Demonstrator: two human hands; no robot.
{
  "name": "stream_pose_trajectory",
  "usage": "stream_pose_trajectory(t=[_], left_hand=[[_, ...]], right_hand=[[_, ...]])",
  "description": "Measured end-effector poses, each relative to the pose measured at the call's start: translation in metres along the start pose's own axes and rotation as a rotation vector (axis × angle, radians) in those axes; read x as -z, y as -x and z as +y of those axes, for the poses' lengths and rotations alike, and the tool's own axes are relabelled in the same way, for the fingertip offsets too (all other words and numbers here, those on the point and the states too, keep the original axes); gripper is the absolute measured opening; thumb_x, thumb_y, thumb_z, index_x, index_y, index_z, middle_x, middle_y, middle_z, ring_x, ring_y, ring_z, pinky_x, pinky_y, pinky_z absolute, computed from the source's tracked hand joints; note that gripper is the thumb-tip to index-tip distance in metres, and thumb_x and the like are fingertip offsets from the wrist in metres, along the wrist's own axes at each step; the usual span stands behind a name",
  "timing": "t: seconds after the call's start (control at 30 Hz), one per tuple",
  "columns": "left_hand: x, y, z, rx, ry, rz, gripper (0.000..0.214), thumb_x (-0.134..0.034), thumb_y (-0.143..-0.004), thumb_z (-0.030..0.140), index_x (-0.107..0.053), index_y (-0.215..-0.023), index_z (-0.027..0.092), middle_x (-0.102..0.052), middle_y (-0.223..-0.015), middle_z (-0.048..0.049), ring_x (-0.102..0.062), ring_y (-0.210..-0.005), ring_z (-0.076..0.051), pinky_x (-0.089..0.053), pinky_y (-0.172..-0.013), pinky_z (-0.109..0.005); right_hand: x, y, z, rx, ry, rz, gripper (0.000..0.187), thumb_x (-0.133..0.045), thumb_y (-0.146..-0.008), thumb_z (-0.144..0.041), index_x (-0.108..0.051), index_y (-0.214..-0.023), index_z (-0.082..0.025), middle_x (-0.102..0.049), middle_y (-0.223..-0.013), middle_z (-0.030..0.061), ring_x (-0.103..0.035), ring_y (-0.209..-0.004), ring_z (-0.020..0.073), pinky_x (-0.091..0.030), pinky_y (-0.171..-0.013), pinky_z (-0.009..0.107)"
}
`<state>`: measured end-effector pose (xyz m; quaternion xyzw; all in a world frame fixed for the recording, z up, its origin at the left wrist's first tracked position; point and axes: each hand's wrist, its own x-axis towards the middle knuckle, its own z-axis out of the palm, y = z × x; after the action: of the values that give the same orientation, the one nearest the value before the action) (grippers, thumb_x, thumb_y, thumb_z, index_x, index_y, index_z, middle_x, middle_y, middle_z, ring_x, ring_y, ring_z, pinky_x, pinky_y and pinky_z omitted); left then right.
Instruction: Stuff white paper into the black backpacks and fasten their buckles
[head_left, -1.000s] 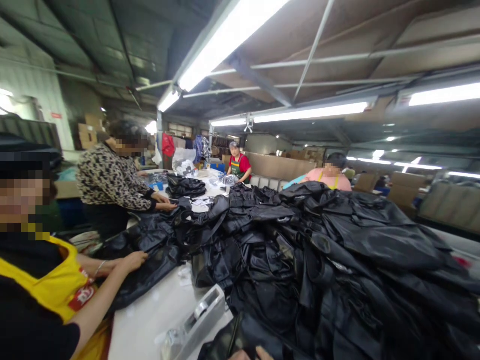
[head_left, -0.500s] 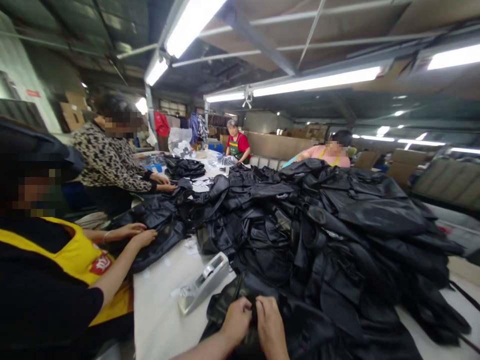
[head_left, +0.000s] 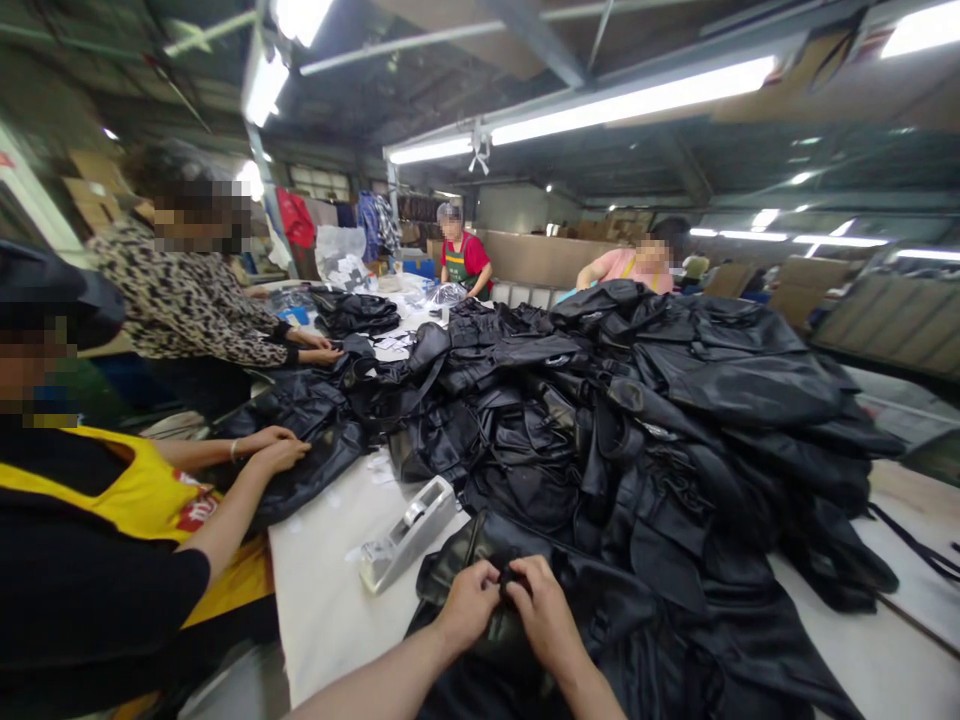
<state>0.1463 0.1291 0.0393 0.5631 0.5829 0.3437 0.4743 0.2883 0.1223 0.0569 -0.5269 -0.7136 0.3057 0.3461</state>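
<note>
In front of me on the table lies a black leather-like garment (head_left: 592, 570), its near part under my hands. My left hand (head_left: 471, 600) pinches the garment's dark material between thumb and fingers. Close beside it, my right hand (head_left: 541, 608) grips the same garment, its fingertips almost meeting those of the left. The exact piece between the fingertips is too dark to make out. Just left of my hands stands a clear tape dispenser (head_left: 409, 535) with a roll in it.
A large heap of black garments (head_left: 697, 390) covers the table's middle and right. At left, a co-worker in a yellow apron (head_left: 157, 490) handles another black garment (head_left: 330, 450). Other people stand farther back. White labels (head_left: 390, 350) lie scattered on the white table (head_left: 322, 620).
The view has tilted down and shifted slightly right. My hands stay on the garment; my right hand has turned, with its fingers more bent and spread toward the left hand.
</note>
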Motion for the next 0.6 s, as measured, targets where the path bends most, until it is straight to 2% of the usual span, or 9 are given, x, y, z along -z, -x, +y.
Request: stream_pose_trajectory(t=[0.13, 0.23, 0.33, 0.47, 0.6], left_hand=[[0.001, 0.002, -0.001, -0.011, 0.025, -0.017, 0.004, -0.05, -0.061, 0.019, -0.051, -0.064, 0.017, -0.045, -0.057, 0.0052, -0.042, -0.059, -0.012, -0.031, -0.056, -0.022], [0.002, 0.0, -0.004, 0.027, 0.019, 0.001, 0.003, -0.049, -0.061, 0.019, -0.05, -0.062, 0.017, -0.044, -0.057, 0.0049, -0.042, -0.059, -0.012, -0.031, -0.056, -0.022], [0.002, -0.003, -0.005, 0.049, 0.011, 0.004, 0.003, -0.048, -0.059, 0.016, -0.05, -0.061, 0.017, -0.044, -0.057, 0.0048, -0.042, -0.061, -0.012, -0.031, -0.057, -0.022], [0.002, -0.001, -0.004, 0.047, 0.014, 0.003, 0.002, -0.049, -0.061, 0.019, -0.05, -0.062, 0.017, -0.045, -0.058, 0.0048, -0.042, -0.061, -0.012, -0.032, -0.057, -0.022], [0.004, 0.006, -0.002, -0.017, -0.004, -0.007, 0.006, -0.05, -0.064, 0.022, -0.048, -0.062, 0.017, -0.043, -0.058, 0.0054, -0.04, -0.061, -0.012, -0.031, -0.057, -0.022]], right_hand=[[0.005, 0.002, -0.005, 0.02, 0.045, -0.01, 0.023, -0.032, -0.084, -0.016, -0.053, -0.095, -0.019, -0.049, -0.095, 0.0051, -0.053, -0.089, 0.0149, -0.041, -0.082, 0.025], [0.013, -0.001, -0.011, 0.0, -0.027, -0.097, 0.019, -0.04, -0.083, -0.019, -0.053, -0.096, -0.02, -0.05, -0.096, 0.0037, -0.053, -0.091, 0.0142, -0.04, -0.084, 0.024], [0.019, -0.003, -0.015, -0.059, -0.099, -0.156, 0.018, -0.051, -0.078, -0.022, -0.054, -0.095, -0.02, -0.049, -0.094, 0.0019, -0.054, -0.082, 0.0128, -0.043, -0.077, 0.022], [0.019, 0.0, -0.019, -0.065, -0.087, -0.133, 0.015, -0.05, -0.076, -0.019, -0.054, -0.091, -0.02, -0.048, -0.091, 0.001, -0.053, -0.078, 0.0125, -0.042, -0.076, 0.023], [0.017, 0.005, -0.026, -0.018, -0.02, -0.115, 0.015, -0.044, -0.08, -0.018, -0.051, -0.092, -0.02, -0.048, -0.091, 0.0021, -0.052, -0.083, 0.0145, -0.041, -0.078, 0.025]])
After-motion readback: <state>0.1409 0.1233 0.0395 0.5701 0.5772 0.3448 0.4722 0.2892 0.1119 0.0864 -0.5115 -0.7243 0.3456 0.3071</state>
